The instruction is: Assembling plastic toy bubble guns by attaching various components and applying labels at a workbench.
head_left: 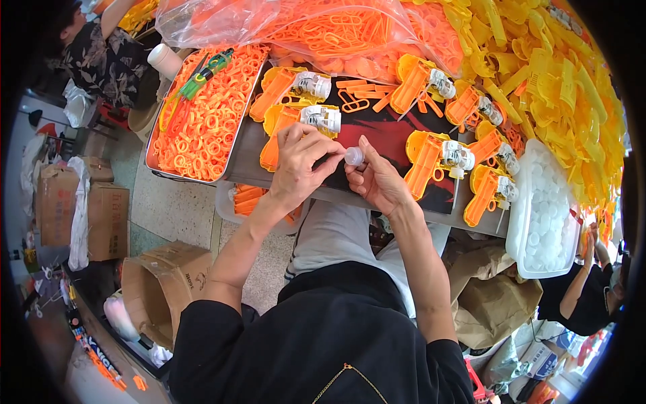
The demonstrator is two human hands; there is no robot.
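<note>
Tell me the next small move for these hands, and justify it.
I'd probably steady the small translucent piece with the right hand and let the left hand work at its edge: the right thumb and fingers already hold it, and the left fingertips are pinched right beside it.

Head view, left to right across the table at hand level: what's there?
Metal tray of orange rings, left hand, small clear cap, right hand, orange-and-yellow toys beyond it, white tub.
</note>
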